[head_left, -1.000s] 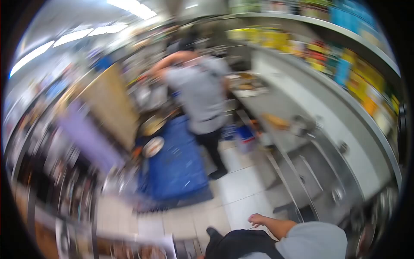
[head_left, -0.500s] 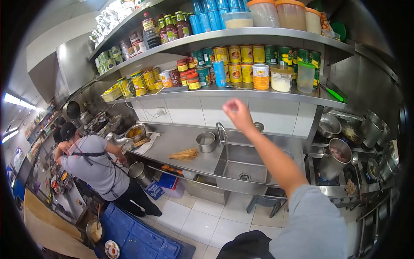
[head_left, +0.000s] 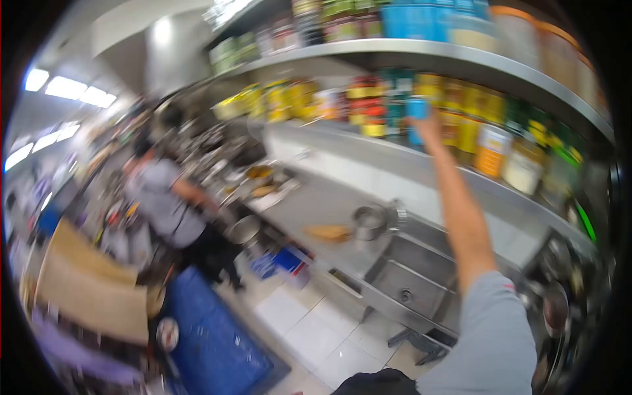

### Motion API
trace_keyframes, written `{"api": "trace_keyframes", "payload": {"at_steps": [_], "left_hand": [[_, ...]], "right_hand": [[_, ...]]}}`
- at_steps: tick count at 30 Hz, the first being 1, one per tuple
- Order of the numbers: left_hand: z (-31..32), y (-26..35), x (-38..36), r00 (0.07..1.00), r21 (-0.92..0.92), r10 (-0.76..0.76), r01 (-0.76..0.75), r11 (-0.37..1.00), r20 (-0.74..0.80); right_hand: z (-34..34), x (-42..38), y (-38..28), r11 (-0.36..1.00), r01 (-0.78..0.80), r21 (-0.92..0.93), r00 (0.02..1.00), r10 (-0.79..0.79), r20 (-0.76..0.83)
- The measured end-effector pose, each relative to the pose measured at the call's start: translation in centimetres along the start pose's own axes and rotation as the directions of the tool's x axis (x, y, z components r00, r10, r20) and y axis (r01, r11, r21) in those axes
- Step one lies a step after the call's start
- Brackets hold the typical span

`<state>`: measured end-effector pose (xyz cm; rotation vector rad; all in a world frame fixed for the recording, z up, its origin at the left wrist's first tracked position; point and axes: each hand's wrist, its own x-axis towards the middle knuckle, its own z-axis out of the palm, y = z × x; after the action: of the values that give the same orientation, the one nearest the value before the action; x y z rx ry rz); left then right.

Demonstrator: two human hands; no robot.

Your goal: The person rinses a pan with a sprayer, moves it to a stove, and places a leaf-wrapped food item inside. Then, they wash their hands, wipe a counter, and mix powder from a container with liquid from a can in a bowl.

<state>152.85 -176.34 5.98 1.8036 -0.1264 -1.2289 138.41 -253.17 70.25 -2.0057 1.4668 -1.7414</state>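
Observation:
My right arm is stretched out to the lower steel shelf (head_left: 480, 179). There my right hand (head_left: 428, 126) is closed round a blue tumbler (head_left: 417, 107), with some of it showing above and below the fingers; motion blur softens the grip. Yellow-labelled cans (head_left: 469, 135) are stacked just right of the hand, with an orange-and-white can (head_left: 492, 150) farther right. Red-lidded jars (head_left: 370, 108) and dark green cans stand to its left. My left hand is out of view.
Below the shelf are a steel sink (head_left: 418, 286), a metal pot (head_left: 370, 220) and a bundle of thin tan sticks (head_left: 328, 232). A co-worker (head_left: 164, 197) in a grey shirt stands at the left. A blue chest lid (head_left: 210, 336) fills the lower left; stove pots are at right.
My right hand has risen from above the sink to the shelf and taken hold of the blue tumbler. The view has swung left and tilted, so the scene has shifted right.

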Motion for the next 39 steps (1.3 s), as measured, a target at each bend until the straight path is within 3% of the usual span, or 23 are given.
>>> {"api": "trace_keyframes", "payload": {"at_steps": [1, 2, 4, 5, 7, 10, 11, 12, 14, 15, 18, 21, 23, 25, 29, 30, 31, 32, 34, 35, 36, 38, 39], "left_hand": [[1.0, -0.6, -0.6, 1.000, 0.016, -0.021, 0.021, 1.000, 0.001], [2.1, -2.7, 0.1, 0.992, -0.019, 0.023, -0.025, 1.000, -0.121], [3.7, -4.9, 0.4, 0.955, 0.214, 0.233, -0.193, 0.958, -0.182], [4.5, 2.0, -4.8, 0.962, 0.256, 0.210, -0.162, 0.953, -0.173], [6.1, 5.9, -7.5, 0.880, 0.235, 0.379, -0.319, 0.918, -0.286], [7.6, 13.5, -12.9, 0.822, 0.192, 0.470, -0.430, 0.882, -0.323], [8.1, 15.5, -14.7, 0.787, 0.135, 0.504, -0.491, 0.861, -0.355], [8.3, 17.4, -15.9, 0.755, 0.077, 0.543, -0.557, 0.827, -0.367], [8.7, 20.1, -20.2, 0.577, 0.157, 0.647, -0.674, 0.722, -0.497], [9.0, 21.6, -23.4, 0.486, 0.132, 0.661, -0.740, 0.659, -0.572], [9.1, 21.6, -32.6, 0.274, 0.199, 0.593, -0.767, 0.610, -0.757], [9.9, 18.3, -41.2, 0.205, 0.342, 0.527, -0.563, 0.753, -0.824], [11.4, 15.4, -45.3, 0.110, 0.473, 0.512, -0.258, 0.842, -0.852], [13.0, 11.4, -47.7, -0.044, 0.482, 0.481, -0.150, 0.863, -0.875], [16.2, 3.7, -52.5, -0.156, 0.384, 0.385, 0.034, 0.923, -0.910], [17.1, 2.2, -54.0, -0.098, 0.313, 0.317, 0.050, 0.948, -0.943], [17.9, 0.8, -55.5, -0.042, 0.243, 0.246, 0.068, 0.968, -0.968], [18.7, -0.4, -57.3, -0.064, 0.215, 0.220, 0.080, 0.973, -0.973], [20.1, -2.7, -61.7, 0.203, 0.081, 0.114, -0.164, 0.983, -0.972], [20.9, -4.5, -62.9, 0.181, 0.061, 0.090, -0.155, 0.986, -0.979], [21.6, -7.1, -63.7, 0.254, 0.035, 0.125, -0.333, 0.942, -0.959], [23.0, -11.8, -64.2, 0.369, -0.082, 0.272, -0.713, 0.697, -0.889], [23.8, -13.4, -64.4, 0.355, -0.082, 0.252, -0.707, 0.702, -0.900]], "right_hand": [[0.9, 0.8, 1.0, 0.999, -0.034, 0.037, 0.994, 0.030, 0.100], [0.3, 0.4, -0.6, 1.000, -0.014, 0.005, 0.994, 0.014, 0.109], [2.9, 1.3, 1.0, 0.957, 0.286, 0.050, 0.955, -0.281, -0.091], [1.6, 0.1, -0.9, 0.920, 0.265, 0.287, 0.947, -0.305, 0.102], [1.7, -3.4, -2.7, 0.765, 0.229, 0.602, 0.876, -0.432, 0.216], [-2.1, -17.4, -8.3, 0.655, 0.092, 0.750, 0.750, -0.541, 0.380], [-2.6, -22.6, -9.2, 0.543, 0.059, 0.838, 0.723, -0.601, 0.339], [-4.2, -29.4, -11.4, 0.556, -0.041, 0.830, 0.655, -0.612, 0.443], [-9.2, -39.5, -14.9, 0.495, -0.083, 0.865, 0.438, -0.762, 0.478], [-10.5, -44.4, -15.1, 0.527, -0.221, 0.821, 0.326, -0.753, 0.571], [-16.3, -56.4, -16.8, 0.341, -0.400, 0.851, 0.176, -0.882, 0.436], [-23.4, -64.4, -17.4, 0.213, -0.483, 0.849, 0.128, -0.942, 0.310], [-28.2, -68.4, -17.0, 0.149, -0.537, 0.830, 0.101, -0.966, 0.239], [-32.4, -71.8, -16.3, 0.109, -0.539, 0.835, 0.066, -0.983, 0.170], [-39.4, -77.3, -14.6, 0.117, -0.633, 0.766, -0.083, -0.993, 0.082], [-40.9, -78.2, -14.2, 0.109, -0.650, 0.752, -0.104, -0.993, 0.055], [-42.2, -79.0, -13.9, 0.188, -0.699, 0.690, -0.240, -0.971, 0.022], [-43.4, -79.7, -13.7, 0.273, -0.729, 0.627, -0.367, -0.930, -0.022], [-45.6, -81.2, -13.3, 0.337, -0.809, 0.482, -0.442, -0.889, -0.122], [-46.5, -81.7, -13.4, 0.410, -0.846, 0.341, -0.491, -0.847, -0.201], [-47.1, -82.1, -13.7, 0.515, -0.806, 0.293, -0.588, -0.753, -0.295], [-48.7, -82.9, -14.1, 0.564, -0.791, 0.236, -0.609, -0.693, -0.386], [-49.5, -83.4, -14.4, 0.605, -0.771, 0.198, -0.621, -0.645, -0.445]]}}
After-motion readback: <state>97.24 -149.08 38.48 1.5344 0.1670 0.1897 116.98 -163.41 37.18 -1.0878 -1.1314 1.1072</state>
